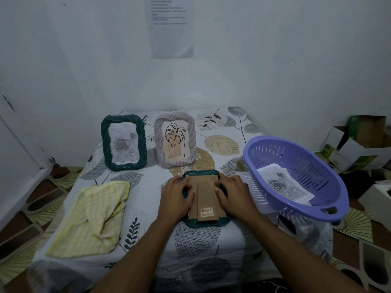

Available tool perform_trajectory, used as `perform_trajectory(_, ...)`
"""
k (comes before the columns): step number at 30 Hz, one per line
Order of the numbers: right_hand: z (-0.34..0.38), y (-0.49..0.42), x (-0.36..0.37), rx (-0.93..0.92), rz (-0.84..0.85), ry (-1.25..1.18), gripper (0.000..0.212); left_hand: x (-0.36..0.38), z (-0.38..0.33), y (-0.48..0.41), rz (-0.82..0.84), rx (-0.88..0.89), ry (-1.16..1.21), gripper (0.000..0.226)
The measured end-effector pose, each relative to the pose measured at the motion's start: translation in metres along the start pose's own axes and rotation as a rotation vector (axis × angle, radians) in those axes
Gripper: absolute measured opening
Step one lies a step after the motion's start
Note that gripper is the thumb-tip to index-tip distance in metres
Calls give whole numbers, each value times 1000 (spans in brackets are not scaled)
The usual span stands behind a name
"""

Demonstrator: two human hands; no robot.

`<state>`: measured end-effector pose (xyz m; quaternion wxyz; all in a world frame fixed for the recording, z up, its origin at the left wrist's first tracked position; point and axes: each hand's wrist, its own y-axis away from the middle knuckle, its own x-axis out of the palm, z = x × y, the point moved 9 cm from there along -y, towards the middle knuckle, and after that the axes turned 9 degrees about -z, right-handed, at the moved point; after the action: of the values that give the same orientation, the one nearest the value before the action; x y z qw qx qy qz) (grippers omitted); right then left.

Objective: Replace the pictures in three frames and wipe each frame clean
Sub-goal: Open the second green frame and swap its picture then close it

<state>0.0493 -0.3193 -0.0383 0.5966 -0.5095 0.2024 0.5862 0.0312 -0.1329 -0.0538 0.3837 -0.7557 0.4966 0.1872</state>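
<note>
Nearest the camera, both forearms reached forward over the leaf-print cloth (190, 261), and both hands had landed on the one job: a dark green frame (191, 222) lying face down, its brown cardboard backing (204, 195) up, barcode end toward the person. The frame's long axis ran straight away from the body, so it sat squarely between the two hands, neither one nearer than the other. The left hand (176, 192) lay flat on the left edge of the backing, fingers spread and pressing, thumb tucked against the folded stand; it gripped nothing. The right hand (231, 191) mirrored it on the right edge, fingers curled down along the rim, pressing rather than closing round anything. My read: the backing was being worked at its side edges, either seated or freed, and the move hung on both thumbs pushing evenly across that short width. To the left lay a yellow striped cloth (93, 216), crumpled and untouched, within easy reach of the left hand. To the right a purple basket (275, 199) tilted toward the frame, rose prints (283, 185) inside. Further back stood two upright frames: a dark green one (123, 142) showing a rose picture, and beside it a pale ribbed one (175, 139) with a leaf drawing.
</note>
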Motion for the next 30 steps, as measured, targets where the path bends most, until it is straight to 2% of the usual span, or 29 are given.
perform_trajectory(8, 2, 1, -4, -8, -1, 9, 25, 3, 3, 1, 28, -8, -4, 53)
perform_trajectory(13, 9, 1, -4, -80, 8, 81, 17, -3, -9, 1, 3, 32, -4, 48)
perform_trajectory(20, 9, 1, -3, -66, 39, 62, 25, -2, -7, 0, 9, 47, 9, 44)
perform_trajectory(25, -3, 4, -1, -5, 72, -115, 33, -7, -10, -1, 16, 59, 54, 18)
perform_trajectory(30, -8, 22, -19, -33, -22, -188, 17, -24, -23, 17, 8, 128, 44, 14)
